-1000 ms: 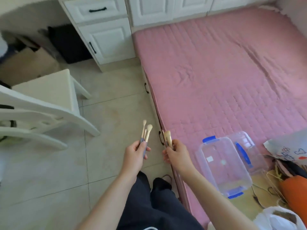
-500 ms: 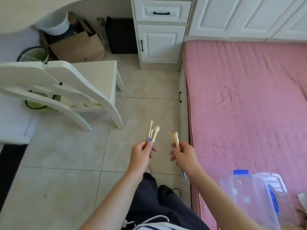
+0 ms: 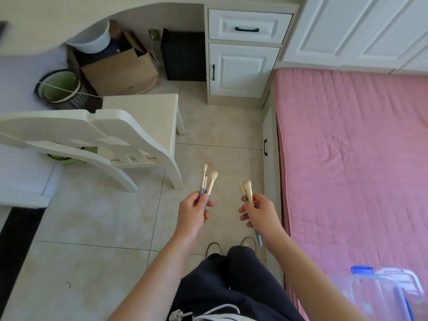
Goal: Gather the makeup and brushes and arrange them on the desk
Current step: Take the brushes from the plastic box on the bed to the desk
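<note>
1. Fingers of the left hand wrap tightly round a small bunch of makeup brushes, slim blue handles with pale gold ferrules and soft cream bristle tips pointing up and away from the body.
2. Fingers of the right hand pinch a second bunch of brushes, its flat and rounded cream heads upright; one blue handle end pokes out below the wrist.
3. Both bunches are held in the air over the glossy beige tiled floor, just right of the white chair, with a clear gap between the two hands.
4. That chair, painted wood with a curved slatted back and a flat square seat, stands with its seat toward the arched opening under the pale worktop.
5. Beyond the chair, under the worktop, sit a brown cardboard box, a white round tub, a green-lined bin and a black boxy unit.
6. Right of the chair, a white panelled cabinet with black handles meets a bed covered in a pink quilted sheet.
7. Far right of the chair, at the frame's lower corner, a clear plastic box with blue clips rests on the bed, blurred.
8. Dark trousers and two shoe tips are seen below the hands.
</note>
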The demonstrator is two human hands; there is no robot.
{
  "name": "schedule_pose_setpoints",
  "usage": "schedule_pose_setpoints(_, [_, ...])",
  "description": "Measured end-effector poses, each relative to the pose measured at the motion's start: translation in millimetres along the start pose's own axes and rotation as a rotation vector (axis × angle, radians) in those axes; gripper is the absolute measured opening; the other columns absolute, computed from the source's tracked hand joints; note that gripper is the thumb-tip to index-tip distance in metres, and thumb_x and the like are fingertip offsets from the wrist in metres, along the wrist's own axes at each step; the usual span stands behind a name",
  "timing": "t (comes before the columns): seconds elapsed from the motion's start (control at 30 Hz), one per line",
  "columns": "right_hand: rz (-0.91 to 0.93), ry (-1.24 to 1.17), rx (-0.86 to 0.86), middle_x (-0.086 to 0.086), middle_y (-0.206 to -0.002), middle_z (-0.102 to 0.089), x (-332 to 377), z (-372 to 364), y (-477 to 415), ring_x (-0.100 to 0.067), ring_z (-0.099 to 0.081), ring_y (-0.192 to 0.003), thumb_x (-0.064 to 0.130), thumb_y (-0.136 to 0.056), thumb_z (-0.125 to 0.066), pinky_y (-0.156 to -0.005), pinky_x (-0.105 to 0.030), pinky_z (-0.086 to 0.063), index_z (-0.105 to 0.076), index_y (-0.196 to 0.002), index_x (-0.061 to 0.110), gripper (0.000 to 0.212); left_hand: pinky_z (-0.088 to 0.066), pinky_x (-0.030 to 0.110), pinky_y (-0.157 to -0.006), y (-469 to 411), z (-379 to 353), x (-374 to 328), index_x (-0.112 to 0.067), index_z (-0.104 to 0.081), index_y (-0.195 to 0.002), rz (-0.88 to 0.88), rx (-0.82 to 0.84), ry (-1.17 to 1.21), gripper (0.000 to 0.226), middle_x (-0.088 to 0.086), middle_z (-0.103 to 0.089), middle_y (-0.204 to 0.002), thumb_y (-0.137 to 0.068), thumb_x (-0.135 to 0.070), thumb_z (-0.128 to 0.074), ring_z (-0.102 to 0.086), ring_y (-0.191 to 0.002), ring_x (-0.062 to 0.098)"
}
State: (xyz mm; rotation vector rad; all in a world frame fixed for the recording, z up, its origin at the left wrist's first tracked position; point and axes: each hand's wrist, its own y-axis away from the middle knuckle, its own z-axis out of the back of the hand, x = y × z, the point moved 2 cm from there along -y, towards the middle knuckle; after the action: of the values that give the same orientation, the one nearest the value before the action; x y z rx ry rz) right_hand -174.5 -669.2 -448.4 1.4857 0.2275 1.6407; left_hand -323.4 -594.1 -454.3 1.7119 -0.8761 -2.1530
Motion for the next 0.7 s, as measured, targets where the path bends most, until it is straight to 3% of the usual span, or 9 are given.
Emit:
schedule_pose_setpoints(0.33, [-0.020,-0.028,0.016,-0.008,-0.087,-0.065,52,8,-72,-0.019,-0.065,-0.073,0.009,-0.096,-0.049,-0.059,-0.023,-0.053,-0.057,-0.110,0.012,0.017,-0.042,0.022,-0.055,-64,-20,-47,-0.016,-0.065,-0.102,-0.024,-0.012,0.029,0.017,0.002,-0.061,-0.077,-0.098,-0.021,-0.049,-0.046,-0.058,0.012])
schedule_pose_setpoints(0.7, [0.007,-0.027,0.074,-0.008,-0.086,-0.068,144,59,-180,-0.020,-0.068,-0.073,0.007,-0.094,-0.046,-0.063,-0.028,-0.056,-0.057,-0.106,0.014,0.018,-0.043,0.021,-0.054,-156,-103,-141,-0.016,-0.064,-0.101,-0.051,-0.048,0.027,0.016,0.000,-0.062,-0.077,-0.098,-0.021,-0.049,-0.046,-0.057,0.010])
